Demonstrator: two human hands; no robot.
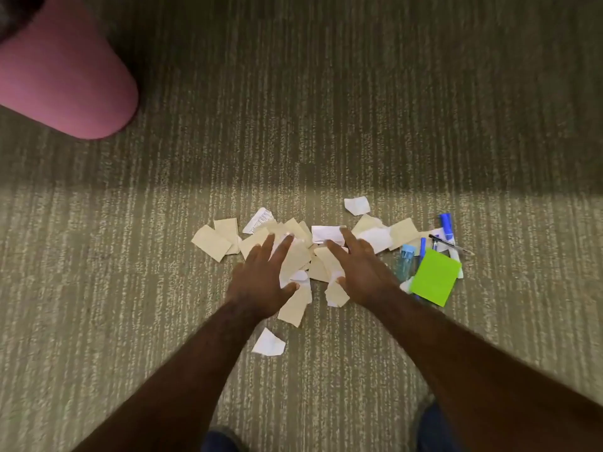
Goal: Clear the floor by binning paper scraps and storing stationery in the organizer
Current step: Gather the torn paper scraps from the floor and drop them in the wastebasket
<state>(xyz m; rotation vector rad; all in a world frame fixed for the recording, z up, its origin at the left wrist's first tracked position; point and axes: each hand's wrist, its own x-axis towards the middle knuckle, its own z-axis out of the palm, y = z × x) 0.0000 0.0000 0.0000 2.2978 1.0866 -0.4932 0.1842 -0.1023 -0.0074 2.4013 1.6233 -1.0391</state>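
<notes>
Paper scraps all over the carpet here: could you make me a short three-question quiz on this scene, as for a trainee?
1. True or false: both hands lie with straight fingers on the paper scraps.
2. Which item lies to the right of the pile? A) green sticky-note pad B) red stapler C) scissors
3. Fill in: the big object at top left is coloured ____.

Key:
1. True: the left hand and the right hand are spread flat on them.
2. A: the green sticky-note pad, beside the blue marker.
3. Pink: the pink bin.

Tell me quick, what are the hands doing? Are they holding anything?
Left hand: open, fingers spread flat over the paper scraps, holding nothing.
Right hand: open, fingers spread over the scraps, holding nothing.
</notes>
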